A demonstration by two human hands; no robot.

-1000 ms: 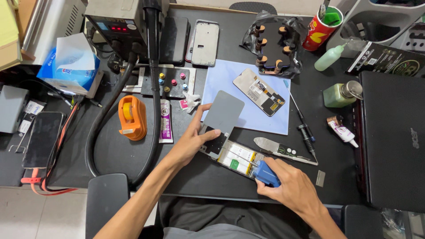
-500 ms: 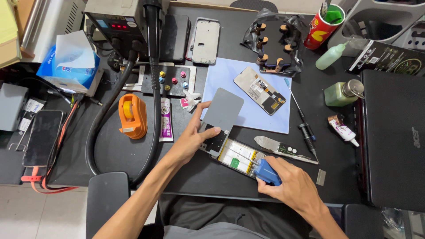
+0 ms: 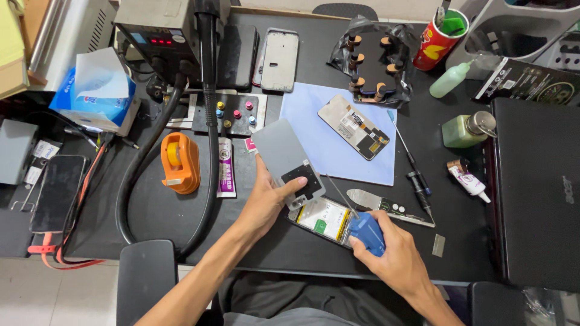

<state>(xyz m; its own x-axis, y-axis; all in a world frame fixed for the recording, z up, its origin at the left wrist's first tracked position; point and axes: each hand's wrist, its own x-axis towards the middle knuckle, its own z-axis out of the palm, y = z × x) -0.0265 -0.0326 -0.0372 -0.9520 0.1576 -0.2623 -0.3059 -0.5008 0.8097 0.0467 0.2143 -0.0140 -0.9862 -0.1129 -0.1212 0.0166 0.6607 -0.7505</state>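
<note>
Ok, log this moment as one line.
left hand: lifting grey rectangular phone back panel | right hand: holding blue pad on opened phone body | surface: black table

Matt grey back cover (image 3: 284,151), glossy black tabletop (image 3: 151,211)

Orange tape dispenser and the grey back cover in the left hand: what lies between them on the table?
In the head view, a black hose and a narrow pink-purple packet lie between them.
</note>
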